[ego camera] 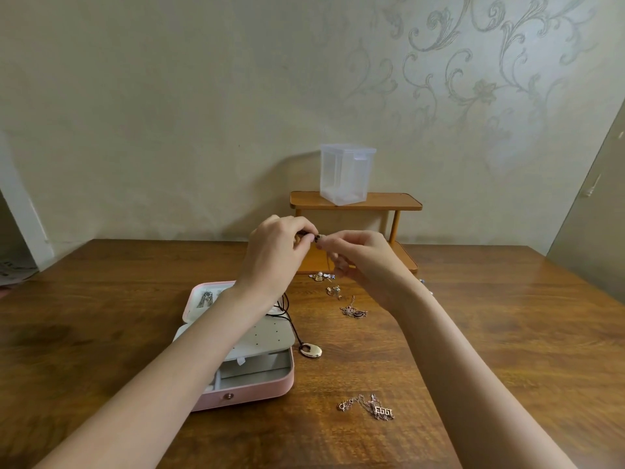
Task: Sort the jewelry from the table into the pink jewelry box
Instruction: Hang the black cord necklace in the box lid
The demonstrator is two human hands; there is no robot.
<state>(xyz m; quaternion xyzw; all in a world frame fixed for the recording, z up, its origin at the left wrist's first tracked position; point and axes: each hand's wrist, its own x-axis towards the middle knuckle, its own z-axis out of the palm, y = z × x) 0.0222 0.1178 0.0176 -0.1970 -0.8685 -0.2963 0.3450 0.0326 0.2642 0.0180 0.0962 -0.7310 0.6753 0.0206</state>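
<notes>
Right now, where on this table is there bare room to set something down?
Bare wood lies left of the pink jewelry box and right of the number-pendant chain. It is crowded between the box and the small wooden shelf, where loose pieces lie.

Pale wall (203, 96), silver scrollwork at right; dark wooden table (490, 333); small two-tier wooden shelf (399, 201) against wall.

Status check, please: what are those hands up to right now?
Both hands raised, pinching the cord necklace's clasp. Pink jewelry box open. Nothing blocking.

Both arms raised forward, left grip (275, 247) and right grip (358, 257) pinching fingertip-to-fingertip.
</notes>
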